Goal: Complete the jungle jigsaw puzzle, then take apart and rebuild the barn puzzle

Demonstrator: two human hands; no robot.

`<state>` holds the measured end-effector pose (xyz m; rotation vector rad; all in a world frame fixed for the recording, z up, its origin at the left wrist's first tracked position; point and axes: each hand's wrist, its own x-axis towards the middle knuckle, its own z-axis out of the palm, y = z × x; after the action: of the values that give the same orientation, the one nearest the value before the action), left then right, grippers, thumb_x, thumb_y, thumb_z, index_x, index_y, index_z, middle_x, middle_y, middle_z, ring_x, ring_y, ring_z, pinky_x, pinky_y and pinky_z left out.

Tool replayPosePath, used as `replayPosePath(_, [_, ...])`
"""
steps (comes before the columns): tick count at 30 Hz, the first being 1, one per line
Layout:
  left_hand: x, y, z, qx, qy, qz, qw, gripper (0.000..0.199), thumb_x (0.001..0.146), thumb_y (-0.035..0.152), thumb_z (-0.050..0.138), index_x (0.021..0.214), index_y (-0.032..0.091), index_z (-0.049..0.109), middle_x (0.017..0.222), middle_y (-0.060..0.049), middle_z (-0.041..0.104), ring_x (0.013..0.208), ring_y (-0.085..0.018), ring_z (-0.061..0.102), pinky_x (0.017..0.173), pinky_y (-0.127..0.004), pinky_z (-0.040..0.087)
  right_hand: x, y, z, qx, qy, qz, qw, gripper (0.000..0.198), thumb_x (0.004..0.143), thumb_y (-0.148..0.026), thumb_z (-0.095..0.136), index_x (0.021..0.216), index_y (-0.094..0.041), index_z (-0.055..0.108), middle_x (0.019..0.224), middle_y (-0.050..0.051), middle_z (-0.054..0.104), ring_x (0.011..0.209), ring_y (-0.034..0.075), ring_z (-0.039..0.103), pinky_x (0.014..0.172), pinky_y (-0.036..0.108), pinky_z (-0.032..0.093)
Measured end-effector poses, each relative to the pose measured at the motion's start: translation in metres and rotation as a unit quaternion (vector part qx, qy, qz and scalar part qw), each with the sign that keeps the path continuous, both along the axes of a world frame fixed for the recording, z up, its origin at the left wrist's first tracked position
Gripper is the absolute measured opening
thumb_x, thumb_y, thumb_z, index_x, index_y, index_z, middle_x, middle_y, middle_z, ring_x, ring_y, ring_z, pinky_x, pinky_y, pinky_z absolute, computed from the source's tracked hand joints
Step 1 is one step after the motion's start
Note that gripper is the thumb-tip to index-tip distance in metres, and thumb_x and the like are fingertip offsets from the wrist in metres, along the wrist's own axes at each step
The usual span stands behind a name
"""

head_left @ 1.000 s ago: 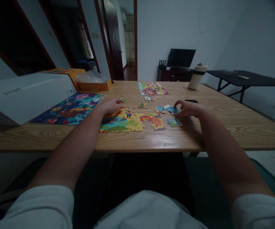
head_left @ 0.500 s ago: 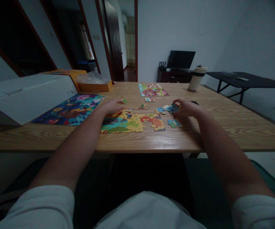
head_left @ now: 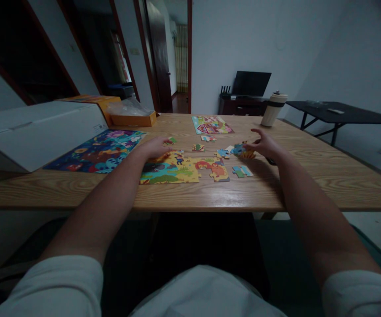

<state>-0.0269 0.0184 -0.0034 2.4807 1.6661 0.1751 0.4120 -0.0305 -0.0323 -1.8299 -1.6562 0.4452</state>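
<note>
- Since the frame half a second back, the right hand (head_left: 265,144) has lifted slightly and spread its fingers; the piece at its fingertips now shows an orange-yellow edge where before it looked mostly blue.
- Right hand: thumb and forefinger pinch a blue and orange puzzle piece (head_left: 243,151), the other fingers fanned out and raised above it. The piece sits low over the wooden table (head_left: 309,176), just right of a small blue loose piece (head_left: 222,152); whether it rests on the wood cannot be told.
- That forearm reaches forward from the lower right, wrist a little raised, palm turned inward to the left.
- Left hand (head_left: 154,147): fingers loosely curled and laid flat, not closed on anything, resting on the upper left edge of the part-built puzzle (head_left: 177,169). Its forearm stretches straight ahead from the lower left.
- A blue-green pair of pieces (head_left: 242,171) lies just right of the part-built puzzle, near the right wrist.
- Farther back lie a finished farm puzzle (head_left: 211,124) and a white tumbler (head_left: 274,108); to the left, a dark colourful puzzle (head_left: 98,149) beside a white box (head_left: 35,130).
</note>
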Motion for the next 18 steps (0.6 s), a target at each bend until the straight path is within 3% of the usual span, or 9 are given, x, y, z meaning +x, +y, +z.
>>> replayPosePath(5, [0.002, -0.003, 0.002, -0.001, 0.006, 0.003, 1.0, 0.053, 0.089, 0.051, 0.05, 0.131, 0.02, 0.059, 0.127, -0.013, 0.061, 0.112, -0.026, 0.058, 0.096, -0.031, 0.044, -0.01, -0.003, 0.006, 0.001, 0.06, 0.06, 0.996, 0.067, 0.078, -0.051, 0.071, 0.136, -0.024, 0.05, 0.1, 0.009, 0.069, 0.084, 0.021, 0.066, 0.069, 0.03, 0.055])
replayPosePath(9, [0.003, -0.005, 0.004, -0.031, 0.011, 0.017, 0.999, 0.056, 0.091, 0.052, 0.048, 0.136, 0.02, 0.055, 0.111, -0.011, 0.068, 0.098, -0.023, 0.063, 0.09, -0.03, 0.045, -0.016, -0.001, 0.007, 0.081, 0.069, 0.055, 0.993, 0.041, 0.082, -0.047, 0.067, 0.11, -0.018, 0.065, 0.089, 0.009, 0.07, 0.075, 0.019, 0.065, 0.061, 0.027, 0.052])
replayPosePath(13, [0.005, -0.005, 0.005, -0.045, 0.027, 0.02, 0.998, 0.057, 0.092, 0.052, 0.046, 0.138, 0.019, 0.052, 0.107, -0.01, 0.069, 0.093, -0.022, 0.063, 0.088, -0.03, 0.045, -0.017, -0.002, 0.011, 0.185, 0.035, 0.015, 0.982, 0.034, 0.08, -0.046, 0.066, 0.091, -0.014, 0.07, 0.079, 0.008, 0.068, 0.067, 0.017, 0.061, 0.057, 0.025, 0.046])
replayPosePath(18, [0.006, -0.006, 0.005, -0.034, 0.027, 0.012, 0.999, 0.056, 0.091, 0.048, 0.048, 0.138, 0.018, 0.052, 0.117, -0.012, 0.066, 0.099, -0.023, 0.062, 0.09, -0.03, 0.044, -0.027, -0.012, 0.026, 0.262, 0.035, -0.01, 0.964, 0.035, 0.081, -0.046, 0.064, 0.092, -0.014, 0.07, 0.076, 0.008, 0.067, 0.065, 0.016, 0.059, 0.055, 0.025, 0.043])
